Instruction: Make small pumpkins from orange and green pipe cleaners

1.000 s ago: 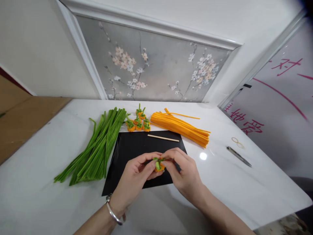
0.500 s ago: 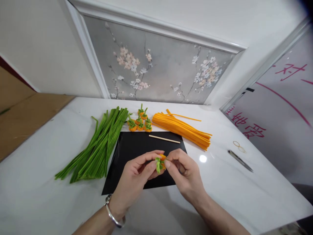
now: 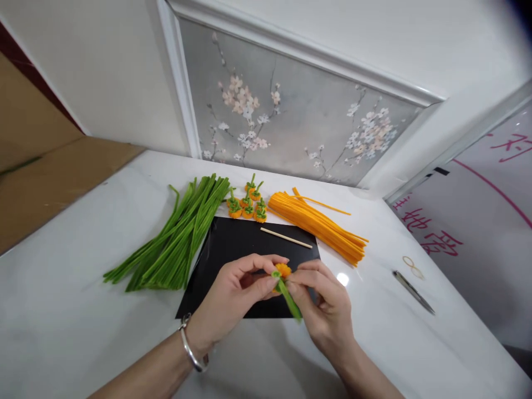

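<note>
- Above the near edge of the black sheet (image 3: 233, 260), both hands hold a small orange pipe-cleaner coil (image 3: 284, 270) with a green stem (image 3: 287, 295).
- The stem's long axis runs from the coil down toward the near right, ending over the right hand's fingers.
- The left hand (image 3: 233, 302) pinches the coil between thumb and fingertips, closed on it.
- The right hand (image 3: 326, 310) meets it from the right, fingers curled narrow around the stem.
- Bare white table (image 3: 62, 310) lies near and to the left of the hands.
- Farther off lie a green bundle (image 3: 174, 238), finished orange pieces (image 3: 247, 205), an orange bundle (image 3: 320, 224) and a wooden stick (image 3: 286, 238).
- Scissors (image 3: 413, 291) lie well apart to the right.
</note>
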A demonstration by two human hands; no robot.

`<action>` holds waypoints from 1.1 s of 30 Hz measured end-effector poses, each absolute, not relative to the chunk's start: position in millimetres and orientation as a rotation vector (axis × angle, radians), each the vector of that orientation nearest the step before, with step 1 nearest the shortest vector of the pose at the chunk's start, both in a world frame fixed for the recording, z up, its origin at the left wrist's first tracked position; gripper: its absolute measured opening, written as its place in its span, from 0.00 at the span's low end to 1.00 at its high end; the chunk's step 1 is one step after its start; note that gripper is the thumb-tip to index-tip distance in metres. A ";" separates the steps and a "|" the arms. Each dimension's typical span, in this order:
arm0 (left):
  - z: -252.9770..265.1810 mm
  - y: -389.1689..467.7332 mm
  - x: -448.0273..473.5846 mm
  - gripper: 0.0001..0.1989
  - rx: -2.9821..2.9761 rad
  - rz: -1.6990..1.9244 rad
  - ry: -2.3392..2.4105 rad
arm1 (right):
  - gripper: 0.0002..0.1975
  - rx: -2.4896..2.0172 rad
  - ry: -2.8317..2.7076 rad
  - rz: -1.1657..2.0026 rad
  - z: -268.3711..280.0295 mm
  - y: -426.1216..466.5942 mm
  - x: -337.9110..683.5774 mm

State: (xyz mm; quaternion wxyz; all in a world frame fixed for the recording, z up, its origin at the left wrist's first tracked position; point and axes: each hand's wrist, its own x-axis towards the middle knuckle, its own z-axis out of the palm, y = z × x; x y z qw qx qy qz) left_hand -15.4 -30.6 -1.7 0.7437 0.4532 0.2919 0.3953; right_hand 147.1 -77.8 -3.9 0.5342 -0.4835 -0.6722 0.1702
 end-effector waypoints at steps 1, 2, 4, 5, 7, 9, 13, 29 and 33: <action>-2.1 -30.3 -15.6 0.02 0.973 0.865 0.622 | 0.07 -1.143 -1.614 0.414 -4.1 -77.9 146.8; -2.5 -30.1 -15.7 0.02 0.957 0.867 0.609 | 0.08 -1.130 -1.627 0.408 -4.1 -78.1 146.4; -2.7 -29.8 -16.0 0.03 0.927 0.873 0.599 | 0.09 -1.083 -1.669 0.354 -3.6 -78.5 145.8; -2.5 -29.8 -16.2 0.03 0.915 0.875 0.601 | 0.10 -1.050 -1.695 0.314 -2.8 -78.7 146.0; -1.1 -29.7 -16.4 0.03 0.913 0.878 0.606 | 0.11 -0.985 -1.763 0.271 0.4 -79.0 148.3; 1.2 -29.5 -16.4 0.03 0.978 0.877 0.631 | 0.10 -0.970 -1.831 0.330 5.0 -79.1 152.7; 4.2 -28.8 -15.4 0.03 1.197 0.873 0.712 | 0.08 -1.110 -1.795 0.500 11.3 -78.2 160.5; -3.8 -34.1 -9.2 0.05 0.971 0.978 0.807 | 0.03 -1.284 -1.585 0.562 -3.0 -76.2 145.7; -8.9 -34.7 -9.1 0.04 1.018 0.969 0.798 | 0.05 -1.261 -1.624 0.430 -0.4 -76.6 143.8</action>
